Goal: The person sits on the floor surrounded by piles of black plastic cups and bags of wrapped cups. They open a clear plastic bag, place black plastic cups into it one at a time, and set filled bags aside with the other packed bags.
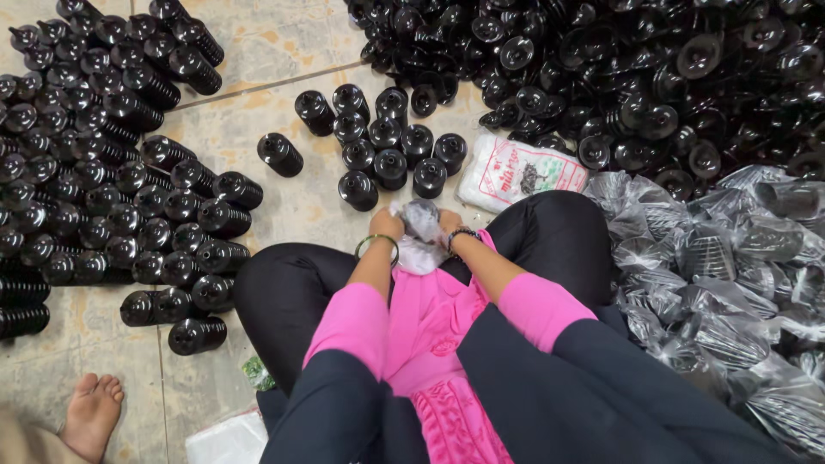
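I sit cross-legged on a tiled floor. My left hand (386,225) and my right hand (449,222) are both closed on a clear plastic bag (421,222) with something dark inside it, held over my lap. A green bangle circles my left wrist and a dark beaded bracelet my right. Just beyond my hands stands a small cluster of black ribbed plastic parts (387,146).
Stacks of black ribbed parts (112,163) fill the floor at left. A large loose heap of black cup-shaped parts (619,77) lies at top right. Bagged parts (722,283) pile up at right. A white printed packet (516,172) lies ahead. Another person's bare foot (93,412) shows at bottom left.
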`<state>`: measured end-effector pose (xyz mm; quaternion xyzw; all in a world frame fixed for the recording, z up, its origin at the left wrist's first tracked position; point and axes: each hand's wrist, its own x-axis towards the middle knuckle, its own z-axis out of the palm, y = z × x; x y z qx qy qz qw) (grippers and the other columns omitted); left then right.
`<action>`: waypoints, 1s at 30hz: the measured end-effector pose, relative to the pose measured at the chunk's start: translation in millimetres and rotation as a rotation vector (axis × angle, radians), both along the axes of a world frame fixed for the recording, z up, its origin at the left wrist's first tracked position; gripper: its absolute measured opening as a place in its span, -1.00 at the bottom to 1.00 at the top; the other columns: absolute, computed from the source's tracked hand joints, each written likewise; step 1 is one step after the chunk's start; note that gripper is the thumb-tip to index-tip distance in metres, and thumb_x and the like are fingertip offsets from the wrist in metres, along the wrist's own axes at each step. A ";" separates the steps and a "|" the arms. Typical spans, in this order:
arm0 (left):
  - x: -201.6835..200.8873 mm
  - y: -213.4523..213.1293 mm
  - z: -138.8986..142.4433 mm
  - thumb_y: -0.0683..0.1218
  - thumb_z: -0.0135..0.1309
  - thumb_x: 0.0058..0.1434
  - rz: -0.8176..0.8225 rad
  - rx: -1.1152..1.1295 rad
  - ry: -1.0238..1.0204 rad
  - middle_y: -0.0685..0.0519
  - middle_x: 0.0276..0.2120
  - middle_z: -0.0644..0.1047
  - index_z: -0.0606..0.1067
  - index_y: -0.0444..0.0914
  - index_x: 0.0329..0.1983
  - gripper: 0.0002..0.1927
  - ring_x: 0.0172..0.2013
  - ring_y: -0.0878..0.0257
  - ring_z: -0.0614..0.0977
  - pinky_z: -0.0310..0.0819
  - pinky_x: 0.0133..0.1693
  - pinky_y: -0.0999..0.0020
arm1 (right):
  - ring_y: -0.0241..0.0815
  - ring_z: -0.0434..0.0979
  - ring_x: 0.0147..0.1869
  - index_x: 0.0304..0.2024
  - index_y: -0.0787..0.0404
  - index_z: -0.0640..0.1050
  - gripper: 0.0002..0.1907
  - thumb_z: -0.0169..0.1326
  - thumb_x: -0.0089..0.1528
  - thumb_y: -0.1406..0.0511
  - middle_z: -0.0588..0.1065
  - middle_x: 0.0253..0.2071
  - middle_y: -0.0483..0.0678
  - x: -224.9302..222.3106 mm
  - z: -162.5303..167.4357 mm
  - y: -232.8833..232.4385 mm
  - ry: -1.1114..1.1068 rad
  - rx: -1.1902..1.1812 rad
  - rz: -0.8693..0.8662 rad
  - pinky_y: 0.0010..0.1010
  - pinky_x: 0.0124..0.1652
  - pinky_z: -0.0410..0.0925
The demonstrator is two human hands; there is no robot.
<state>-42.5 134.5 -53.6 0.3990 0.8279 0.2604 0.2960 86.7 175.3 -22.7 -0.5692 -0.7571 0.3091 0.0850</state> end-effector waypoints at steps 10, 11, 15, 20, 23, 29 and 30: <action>-14.2 -31.5 19.1 0.07 0.09 0.44 -0.025 0.553 -1.025 0.25 -0.37 0.49 0.52 -0.25 -0.25 -0.70 -0.36 0.47 0.45 0.35 -0.31 0.48 | -0.34 0.55 -0.25 -0.08 0.30 0.54 -0.82 0.07 0.37 0.30 0.54 -0.30 -0.14 56.7 15.9 6.1 1.078 -0.552 -0.003 -0.43 -0.17 0.47; -14.2 -38.3 26.7 0.06 0.11 0.42 -0.095 0.560 -0.998 0.23 -0.37 0.51 0.53 -0.26 -0.25 -0.71 -0.35 0.46 0.46 0.37 -0.30 0.48 | -0.34 0.58 -0.24 -0.10 0.28 0.53 -0.84 0.07 0.34 0.31 0.56 -0.30 -0.16 68.3 24.9 6.3 1.096 -0.596 0.034 -0.44 -0.14 0.51; -19.9 -73.4 58.0 0.03 0.15 0.32 -0.269 0.488 -0.852 0.22 -0.33 0.57 0.57 -0.27 -0.19 -0.74 -0.31 0.48 0.52 0.41 -0.23 0.50 | -0.43 0.50 -0.12 -0.06 0.34 0.57 -0.80 0.11 0.37 0.30 0.55 -0.19 -0.18 113.3 56.3 0.9 0.867 -0.347 0.274 -0.50 -0.07 0.42; -31.1 -96.9 74.3 0.04 0.24 0.27 -0.423 0.386 -0.253 0.04 -0.36 0.61 0.57 -0.34 -0.24 -0.69 -0.34 0.36 0.58 0.49 -0.23 0.44 | -0.25 0.57 -0.31 -0.16 0.29 0.65 -0.78 0.20 0.26 0.26 0.62 -0.37 -0.01 142.7 74.0 -6.3 0.295 -0.108 0.230 -0.38 -0.28 0.45; -23.3 -89.0 73.4 0.02 0.20 0.28 -0.189 0.214 -0.665 0.00 -0.36 0.64 0.56 -0.31 -0.20 -0.72 -0.41 0.33 0.60 0.50 -0.34 0.40 | -0.04 0.63 -0.23 -0.20 0.23 0.65 -0.83 0.20 0.26 0.25 0.60 -0.30 0.06 132.2 76.1 -21.8 0.211 0.273 0.373 -0.30 -0.21 0.46; 8.7 -71.8 84.2 0.00 0.11 0.24 -0.109 0.183 -1.399 0.07 -0.31 0.64 0.55 -0.27 -0.17 -0.75 -0.40 0.31 0.64 0.57 -0.38 0.36 | 0.10 0.59 -0.15 -0.23 0.29 0.58 -0.88 0.14 0.23 0.34 0.55 -0.20 0.10 96.3 88.5 -73.6 0.346 0.524 0.636 -0.19 -0.22 0.44; 12.4 -74.8 87.0 0.00 0.14 0.28 -0.205 0.200 -1.362 0.10 -0.32 0.61 0.55 -0.27 -0.12 -0.75 -0.39 0.35 0.61 0.52 -0.38 0.41 | 0.07 0.59 -0.14 -0.24 0.29 0.58 -0.89 0.15 0.24 0.35 0.55 -0.22 0.09 98.8 95.2 -70.6 0.403 0.500 0.555 -0.23 -0.19 0.44</action>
